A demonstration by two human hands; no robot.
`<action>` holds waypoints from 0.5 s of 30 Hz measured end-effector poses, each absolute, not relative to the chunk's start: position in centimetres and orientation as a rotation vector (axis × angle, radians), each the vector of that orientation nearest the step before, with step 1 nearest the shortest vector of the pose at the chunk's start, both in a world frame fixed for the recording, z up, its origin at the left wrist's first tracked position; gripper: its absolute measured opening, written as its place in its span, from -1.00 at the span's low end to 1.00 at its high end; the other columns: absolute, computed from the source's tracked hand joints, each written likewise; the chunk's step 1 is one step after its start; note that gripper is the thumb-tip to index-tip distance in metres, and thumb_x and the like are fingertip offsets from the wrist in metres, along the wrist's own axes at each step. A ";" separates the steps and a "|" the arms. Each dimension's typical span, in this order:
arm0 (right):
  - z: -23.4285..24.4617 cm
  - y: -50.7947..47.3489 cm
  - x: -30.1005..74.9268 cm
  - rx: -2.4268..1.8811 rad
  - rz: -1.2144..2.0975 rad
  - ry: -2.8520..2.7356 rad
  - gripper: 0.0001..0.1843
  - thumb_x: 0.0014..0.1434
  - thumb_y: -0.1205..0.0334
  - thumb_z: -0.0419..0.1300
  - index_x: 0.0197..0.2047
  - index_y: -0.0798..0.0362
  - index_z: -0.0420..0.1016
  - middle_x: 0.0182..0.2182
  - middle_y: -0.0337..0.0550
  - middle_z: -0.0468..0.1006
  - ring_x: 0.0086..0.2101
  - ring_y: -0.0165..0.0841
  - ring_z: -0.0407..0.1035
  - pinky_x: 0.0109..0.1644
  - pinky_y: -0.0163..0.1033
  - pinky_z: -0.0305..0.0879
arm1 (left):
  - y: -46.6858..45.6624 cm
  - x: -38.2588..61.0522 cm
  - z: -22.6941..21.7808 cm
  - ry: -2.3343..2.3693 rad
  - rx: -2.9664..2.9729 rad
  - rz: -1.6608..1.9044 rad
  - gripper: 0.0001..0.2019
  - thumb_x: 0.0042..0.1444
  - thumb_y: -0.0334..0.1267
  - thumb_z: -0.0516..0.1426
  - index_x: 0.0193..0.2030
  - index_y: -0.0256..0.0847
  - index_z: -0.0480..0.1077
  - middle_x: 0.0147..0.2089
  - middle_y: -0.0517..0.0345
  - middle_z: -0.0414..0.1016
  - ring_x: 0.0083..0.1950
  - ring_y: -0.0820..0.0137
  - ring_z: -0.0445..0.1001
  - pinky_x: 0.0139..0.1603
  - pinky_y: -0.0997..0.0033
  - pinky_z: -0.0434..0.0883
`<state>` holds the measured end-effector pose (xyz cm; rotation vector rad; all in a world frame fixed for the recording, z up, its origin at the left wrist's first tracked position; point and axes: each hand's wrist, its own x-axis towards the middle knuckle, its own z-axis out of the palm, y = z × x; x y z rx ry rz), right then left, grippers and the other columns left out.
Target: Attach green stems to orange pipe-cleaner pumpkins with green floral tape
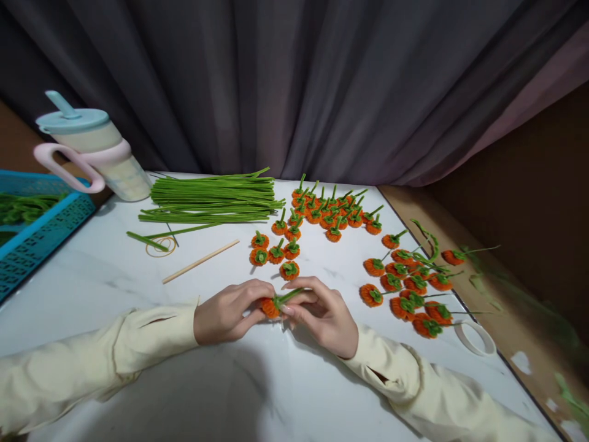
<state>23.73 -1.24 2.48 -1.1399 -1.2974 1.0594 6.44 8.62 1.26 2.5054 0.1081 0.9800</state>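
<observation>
Low over the white table, at the middle, a small orange fruit made of pipe cleaner [270, 308] is between both hands. My left hand [234, 310] closes round its orange body from the left. My right hand [324, 310] is closed at the green pipe-cleaner stem [289, 296] on its top, thumb and fingers pinching near its base. Just beyond the hands lie more finished-looking orange fruits [289, 270] with green leafy tops. A large group of them with upright stems [331, 215] sits farther back, and another group [405, 282] lies to the right.
Green pipe cleaners [211, 196] lie in a pile at the back. A wooden stick [201, 261] and rubber bands [161, 247] are at left. A tumbler [115, 153] and blue basket [50, 245] stand far left. A white tape roll [475, 337] lies by the right table edge.
</observation>
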 end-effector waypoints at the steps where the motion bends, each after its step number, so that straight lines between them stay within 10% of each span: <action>1: 2.5 -1.2 23.7 -1.155 1.080 -1.274 -0.73 0.10 0.28 0.19 -0.12 0.05 0.26 -0.52 -0.22 0.53 -0.61 -0.50 0.34 -0.47 -0.37 0.35 | 8.6 6.5 1.2 0.099 2.501 0.980 -0.81 0.22 -0.33 0.00 -0.04 -0.28 0.19 -0.24 -0.01 0.48 -0.15 0.39 0.49 -0.17 0.45 0.48; 15: 2.6 -1.0 23.8 -1.205 1.157 -1.230 -0.80 0.07 0.19 0.22 -0.32 0.08 0.27 -0.55 -0.25 0.44 -0.55 -0.49 0.34 -0.44 -0.37 0.30 | 8.9 6.4 1.1 -0.019 2.544 0.991 -0.79 0.17 -0.41 0.03 -0.04 -0.27 0.18 -0.21 -0.06 0.42 -0.17 0.38 0.44 -0.23 0.45 0.47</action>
